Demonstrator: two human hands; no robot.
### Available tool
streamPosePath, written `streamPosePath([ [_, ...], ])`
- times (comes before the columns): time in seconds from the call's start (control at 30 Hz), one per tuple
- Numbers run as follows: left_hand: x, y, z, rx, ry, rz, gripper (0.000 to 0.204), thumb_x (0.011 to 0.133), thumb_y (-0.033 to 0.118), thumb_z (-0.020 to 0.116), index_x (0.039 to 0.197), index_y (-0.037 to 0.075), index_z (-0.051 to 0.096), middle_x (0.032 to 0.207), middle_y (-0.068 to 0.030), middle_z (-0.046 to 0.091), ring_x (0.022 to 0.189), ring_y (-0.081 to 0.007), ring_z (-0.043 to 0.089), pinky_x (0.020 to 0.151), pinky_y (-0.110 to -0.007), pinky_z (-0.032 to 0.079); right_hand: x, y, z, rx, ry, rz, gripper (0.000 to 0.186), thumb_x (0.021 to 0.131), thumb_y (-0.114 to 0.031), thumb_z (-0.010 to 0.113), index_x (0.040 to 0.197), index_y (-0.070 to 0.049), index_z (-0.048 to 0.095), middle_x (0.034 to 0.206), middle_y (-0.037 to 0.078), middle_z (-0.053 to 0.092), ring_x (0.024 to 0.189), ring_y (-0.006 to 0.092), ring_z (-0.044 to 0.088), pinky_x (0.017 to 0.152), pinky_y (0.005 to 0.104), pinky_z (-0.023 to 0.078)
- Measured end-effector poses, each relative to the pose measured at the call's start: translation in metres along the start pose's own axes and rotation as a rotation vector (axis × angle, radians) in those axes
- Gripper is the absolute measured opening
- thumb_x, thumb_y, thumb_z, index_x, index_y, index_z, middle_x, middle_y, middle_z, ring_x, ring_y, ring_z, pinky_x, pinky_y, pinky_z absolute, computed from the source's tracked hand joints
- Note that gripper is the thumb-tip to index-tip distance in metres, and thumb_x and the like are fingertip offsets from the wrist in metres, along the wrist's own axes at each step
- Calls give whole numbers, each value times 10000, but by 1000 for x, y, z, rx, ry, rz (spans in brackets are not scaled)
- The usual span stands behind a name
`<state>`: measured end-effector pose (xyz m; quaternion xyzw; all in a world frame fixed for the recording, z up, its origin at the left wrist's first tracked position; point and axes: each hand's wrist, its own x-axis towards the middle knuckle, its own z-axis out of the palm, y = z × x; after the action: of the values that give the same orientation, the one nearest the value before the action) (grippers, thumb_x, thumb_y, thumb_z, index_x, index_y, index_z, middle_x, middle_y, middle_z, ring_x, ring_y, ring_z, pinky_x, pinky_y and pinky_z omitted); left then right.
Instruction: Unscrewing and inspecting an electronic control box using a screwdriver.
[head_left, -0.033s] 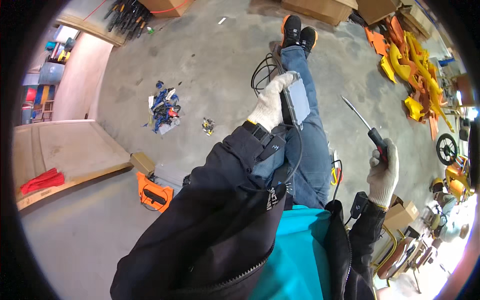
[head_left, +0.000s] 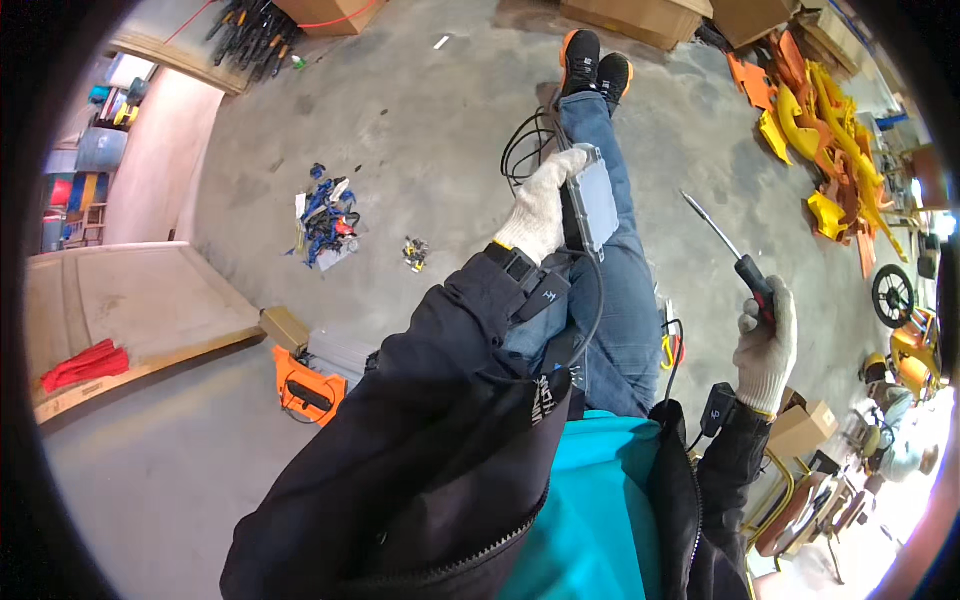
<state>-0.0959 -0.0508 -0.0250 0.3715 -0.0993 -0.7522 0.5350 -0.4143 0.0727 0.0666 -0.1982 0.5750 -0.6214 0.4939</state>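
Left grip [head_left: 540, 208] clasps the grey box [head_left: 598, 205]; right grip [head_left: 769, 335] wraps the screwdriver [head_left: 748, 271]; better keep the box steady.

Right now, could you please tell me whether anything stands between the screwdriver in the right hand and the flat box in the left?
Nothing visible does. The gap from the screwdriver in the right hand to the flat box in the left hand shows only jeans and floor.

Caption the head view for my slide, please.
Gloved left hand holding a flat grey case over the legs, gloved right hand gripping a black-handled screwdriver.
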Motion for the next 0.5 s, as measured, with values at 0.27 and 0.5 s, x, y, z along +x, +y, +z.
streamPosePath([
  [0.27,2,-30,-14,145,-66,-43,276,1019,262,649,1251,120,698,1064,-61,728,921,-197,707,799,-392,621,-12,3,2,-108,-85,15,338,1084,-275,651,1280,1,645,993,62,652,779,132,641,643,256,516],
  [0.5,12,-40,-6,262,-77,-65,268,990,222,694,1244,135,703,1066,12,698,937,-129,656,846,-316,562,-11,7,2,-128,-86,36,360,1065,-259,666,1313,0,638,1041,86,683,778,143,658,649,282,557],
])
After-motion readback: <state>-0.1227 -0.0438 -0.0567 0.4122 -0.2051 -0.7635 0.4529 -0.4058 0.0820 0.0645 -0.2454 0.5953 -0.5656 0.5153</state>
